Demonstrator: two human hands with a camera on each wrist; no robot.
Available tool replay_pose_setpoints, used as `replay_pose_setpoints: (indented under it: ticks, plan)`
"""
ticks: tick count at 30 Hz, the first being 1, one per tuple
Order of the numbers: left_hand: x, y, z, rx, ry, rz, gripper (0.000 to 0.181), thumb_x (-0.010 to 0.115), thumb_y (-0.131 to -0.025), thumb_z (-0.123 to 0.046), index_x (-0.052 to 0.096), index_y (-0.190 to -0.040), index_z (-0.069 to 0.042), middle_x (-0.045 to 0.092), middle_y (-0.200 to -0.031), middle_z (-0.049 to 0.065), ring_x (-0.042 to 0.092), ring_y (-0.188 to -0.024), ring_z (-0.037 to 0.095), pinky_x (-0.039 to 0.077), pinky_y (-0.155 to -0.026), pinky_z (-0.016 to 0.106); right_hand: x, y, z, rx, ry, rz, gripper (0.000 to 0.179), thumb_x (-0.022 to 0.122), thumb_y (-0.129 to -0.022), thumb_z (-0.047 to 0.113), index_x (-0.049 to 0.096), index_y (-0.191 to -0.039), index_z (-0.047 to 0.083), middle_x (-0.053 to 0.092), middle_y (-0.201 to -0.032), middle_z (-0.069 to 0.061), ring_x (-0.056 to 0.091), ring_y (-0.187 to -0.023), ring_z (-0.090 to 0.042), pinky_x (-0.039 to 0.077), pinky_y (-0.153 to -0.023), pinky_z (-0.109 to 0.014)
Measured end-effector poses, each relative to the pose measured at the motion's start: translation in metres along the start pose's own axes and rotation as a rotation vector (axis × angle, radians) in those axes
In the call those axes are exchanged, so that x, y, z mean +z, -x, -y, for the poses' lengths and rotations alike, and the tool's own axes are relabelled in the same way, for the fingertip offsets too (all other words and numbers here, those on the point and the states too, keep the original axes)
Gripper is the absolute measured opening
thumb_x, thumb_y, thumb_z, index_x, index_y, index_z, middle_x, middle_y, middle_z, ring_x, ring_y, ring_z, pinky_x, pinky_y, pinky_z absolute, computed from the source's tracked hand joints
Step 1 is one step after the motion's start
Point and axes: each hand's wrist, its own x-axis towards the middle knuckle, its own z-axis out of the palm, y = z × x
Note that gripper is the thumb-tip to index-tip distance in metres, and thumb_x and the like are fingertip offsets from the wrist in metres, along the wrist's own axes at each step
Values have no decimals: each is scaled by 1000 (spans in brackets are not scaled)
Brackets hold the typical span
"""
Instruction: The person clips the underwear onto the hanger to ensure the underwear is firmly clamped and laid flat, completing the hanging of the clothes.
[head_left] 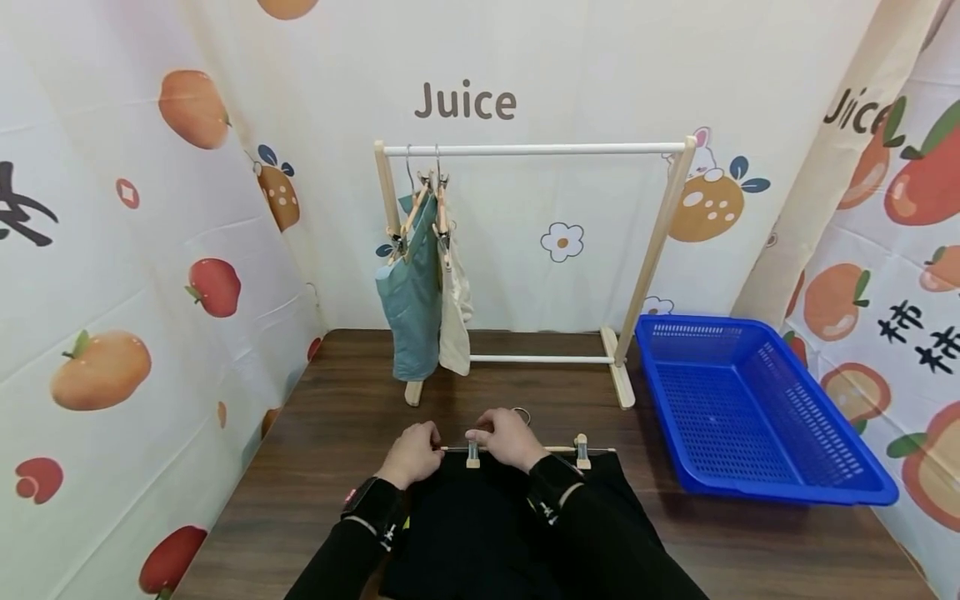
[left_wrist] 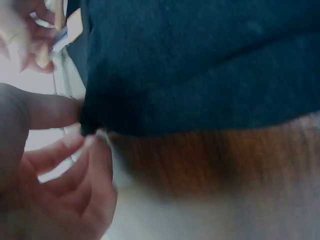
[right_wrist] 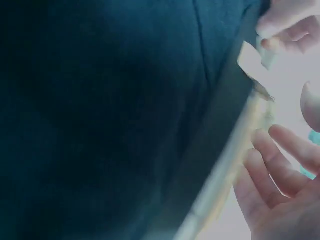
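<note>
A black garment lies flat on the table, its top edge along a wooden clip hanger. My left hand pinches the garment's upper left corner between thumb and fingers, plain in the left wrist view. My right hand holds the upper end of the hanger's left clip with thumb and fingertips. That clip's pad overlaps the cloth in the right wrist view. The right clip sits on the garment's top edge. Behind my right hand shows part of the hanger's hook.
A rack with a white rail and wooden legs stands at the back. On its left end hang a teal garment and a cream garment, both on clip hangers. To the right is a blue plastic basket.
</note>
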Motion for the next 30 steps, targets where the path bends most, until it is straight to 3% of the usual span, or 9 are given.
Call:
replay_pose_setpoints:
  ticks: [3, 6, 8, 11, 15, 20, 26, 30]
  plan:
    - [4, -2, -11, 44, -131, -85, 21, 61, -83, -4, 65, -104, -6, 57, -99, 10, 56, -91, 31, 48, -81, 49, -21, 12, -10, -30, 79, -86, 13, 68, -97, 12, 74, -104, 2, 71, -98, -8, 67, -89, -23, 53, -81, -42]
    - [8, -5, -21, 145, -156, -145, 24, 59, -84, -4, 67, -106, -8, 58, -103, 9, 55, -95, 33, 46, -86, 52, -50, 28, -23, -4, 238, -164, 7, 68, -92, 3, 75, -94, 4, 70, -91, -7, 66, -87, -27, 53, -80, -45]
    - [10, -6, -26, 209, -127, -133, 19, 60, -90, -6, 69, -106, -10, 59, -103, 7, 55, -96, 31, 45, -87, 51, -68, 39, -32, 56, 344, -191, 4, 70, -89, 4, 73, -89, 6, 68, -88, -7, 65, -88, -33, 52, -79, -49]
    - [12, -7, -32, 271, -91, -82, 12, 66, -96, -10, 73, -106, -10, 60, -101, 4, 57, -95, 28, 46, -87, 49, -89, 55, -48, 165, 441, -164, 5, 74, -89, 13, 71, -88, 9, 65, -87, -8, 63, -89, -36, 51, -77, -52]
    - [17, -11, -35, 263, -107, -50, 12, 69, -97, -13, 76, -106, -8, 62, -97, 2, 60, -90, 24, 50, -83, 45, -101, 71, -70, 284, 391, -73, 15, 78, -87, 21, 68, -82, 12, 65, -80, -2, 63, -77, -24, 51, -68, -44]
    - [20, -14, -36, 205, -112, -56, 9, 71, -95, -11, 76, -102, -8, 61, -92, 0, 60, -84, 20, 51, -77, 40, -99, 77, -86, 308, 311, -68, 21, 81, -84, 23, 65, -74, 14, 61, -72, 2, 57, -68, -17, 47, -63, -38]
    - [27, -19, -55, 259, -305, -135, 3, 73, -91, -9, 75, -91, -7, 58, -88, 4, 59, -87, 25, 51, -78, 44, -98, 76, -89, 331, 330, -71, 21, 80, -82, 22, 63, -73, 14, 61, -72, 1, 57, -69, -20, 46, -64, -40]
    - [38, -22, -70, 282, -387, -115, 7, 73, -91, -12, 76, -85, -11, 58, -86, 2, 59, -87, 25, 51, -79, 43, -96, 74, -88, 344, 341, -42, 21, 78, -85, 23, 62, -74, 15, 60, -74, 0, 58, -72, -22, 46, -64, -41]
